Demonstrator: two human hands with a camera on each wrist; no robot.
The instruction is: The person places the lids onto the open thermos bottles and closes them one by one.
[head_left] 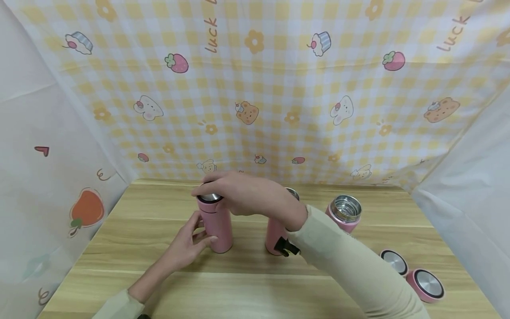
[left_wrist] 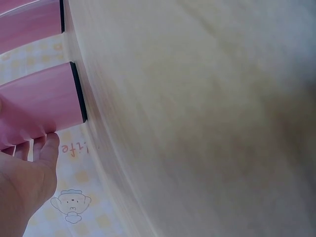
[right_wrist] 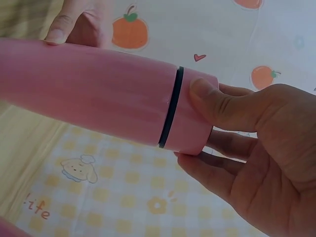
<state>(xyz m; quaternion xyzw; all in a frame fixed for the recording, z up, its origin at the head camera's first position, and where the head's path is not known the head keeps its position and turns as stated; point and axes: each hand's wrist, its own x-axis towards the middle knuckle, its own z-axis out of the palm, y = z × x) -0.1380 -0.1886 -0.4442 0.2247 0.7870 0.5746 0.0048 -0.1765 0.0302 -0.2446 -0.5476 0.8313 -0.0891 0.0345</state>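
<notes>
A pink thermos bottle (head_left: 218,228) stands upright on the wooden table, left of centre. My left hand (head_left: 187,243) holds its lower body, thumb in front and fingers behind. From above, my right hand (head_left: 243,192) grips the pink lid (right_wrist: 195,116) with thumb and fingers around its rim. In the right wrist view a dark ring shows between lid and body. The left wrist view shows the bottle's black base (left_wrist: 79,94) on the table and my left fingers (left_wrist: 48,145) touching its side.
Behind my right forearm stands a second pink bottle (head_left: 275,235), partly hidden. A third bottle (head_left: 345,210) stands open-mouthed on the right. Two loose lids, one (head_left: 394,261) beside the other (head_left: 428,284), lie at the table's right. A checked curtain (head_left: 255,79) hangs behind.
</notes>
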